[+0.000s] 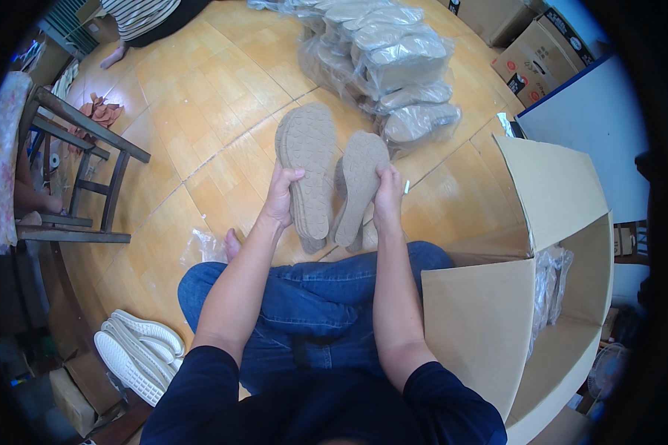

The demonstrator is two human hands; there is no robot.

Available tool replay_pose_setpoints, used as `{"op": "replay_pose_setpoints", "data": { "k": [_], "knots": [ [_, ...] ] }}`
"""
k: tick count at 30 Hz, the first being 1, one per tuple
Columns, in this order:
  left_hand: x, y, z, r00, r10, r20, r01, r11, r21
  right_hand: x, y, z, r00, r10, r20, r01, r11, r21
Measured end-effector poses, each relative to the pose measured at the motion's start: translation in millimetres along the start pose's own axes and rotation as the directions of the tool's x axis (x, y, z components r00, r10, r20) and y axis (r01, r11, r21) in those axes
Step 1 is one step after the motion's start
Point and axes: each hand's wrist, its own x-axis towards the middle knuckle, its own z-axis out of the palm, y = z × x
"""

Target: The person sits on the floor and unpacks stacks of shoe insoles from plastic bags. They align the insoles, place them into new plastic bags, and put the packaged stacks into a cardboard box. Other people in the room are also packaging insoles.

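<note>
Two sets of tan shoe soles are up in front of me above my crossed legs. My left hand grips the left stack of soles by its outer edge, thumb on top; several layers show along that side. My right hand is closed on the right soles, which are tilted, with another sole partly visible behind. The undersides or faces toward me carry a faint cracked pattern. My fingers behind both sets are hidden.
Plastic-wrapped soles are piled on the tiled floor ahead. An open cardboard box with bagged contents stands at my right. White soles lie at my left, below a wooden stool. Another person sits at the far left.
</note>
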Motion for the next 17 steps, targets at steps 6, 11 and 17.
{"op": "replay_pose_setpoints", "data": {
  "k": [6, 11, 17],
  "knots": [
    [-3, 8, 0, 1.0, 0.009, -0.017, -0.007, 0.992, 0.124, -7, 36, 8, 0.954, -0.108, -0.28, -0.209, 0.429, -0.879],
    [-3, -2, 11, 0.99, 0.139, 0.002, -0.133, 0.936, 0.325, -15, 23, 25, 0.955, -0.296, -0.012, 0.25, 0.826, -0.505],
    [-6, -24, 16, 0.97, 0.046, 0.237, -0.156, 0.868, 0.472, -24, 8, 36, 0.849, 0.109, 0.516, -0.33, 0.873, 0.358]
  ]
}}
